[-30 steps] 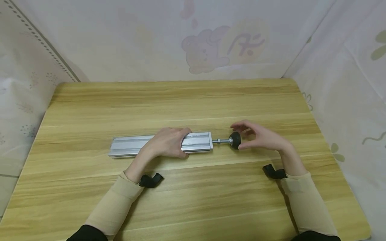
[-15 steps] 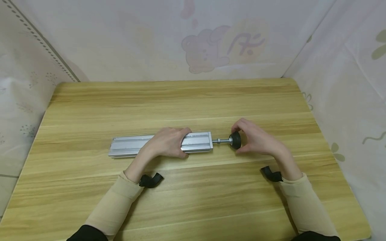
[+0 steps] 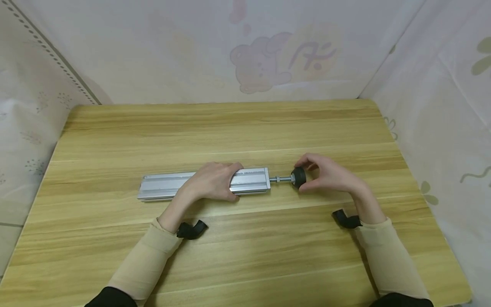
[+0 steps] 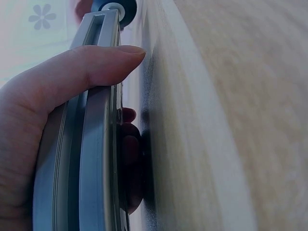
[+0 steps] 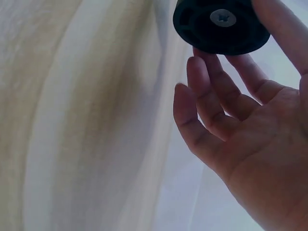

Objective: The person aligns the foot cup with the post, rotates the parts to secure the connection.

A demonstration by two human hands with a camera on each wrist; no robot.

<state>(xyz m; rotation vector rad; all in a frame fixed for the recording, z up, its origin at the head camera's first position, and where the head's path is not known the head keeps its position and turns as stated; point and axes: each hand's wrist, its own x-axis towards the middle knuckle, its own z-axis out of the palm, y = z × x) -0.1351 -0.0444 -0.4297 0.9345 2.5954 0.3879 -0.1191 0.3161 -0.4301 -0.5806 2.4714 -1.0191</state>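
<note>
A silver slotted aluminium profile [image 3: 249, 181] lies lengthwise across the middle of the table. My left hand [image 3: 212, 181] grips it from above near its right end; in the left wrist view the thumb [image 4: 106, 62] crosses its slotted side, and curled fingers [image 4: 131, 149] show beyond the lower edge. From the profile's right end sticks a threaded rod [image 3: 284, 179] with a nut, ending in a black levelling foot [image 3: 298, 178]. My right hand [image 3: 331, 172] pinches this foot between thumb and fingers. In the right wrist view the foot's hollow underside shows a screw head [image 5: 223, 18] at its centre.
The wood-grain table [image 3: 245, 256] has rounded corners and is enclosed by pale printed cloth [image 3: 172, 51] at the back and both sides. Black curved pieces [image 3: 192, 230] stick out from the beige sleeves at both wrists.
My right hand has moved slightly left onto the foot, turned with its fingers round the rim, then turned partly back. The left hand and the profile stay in place.
</note>
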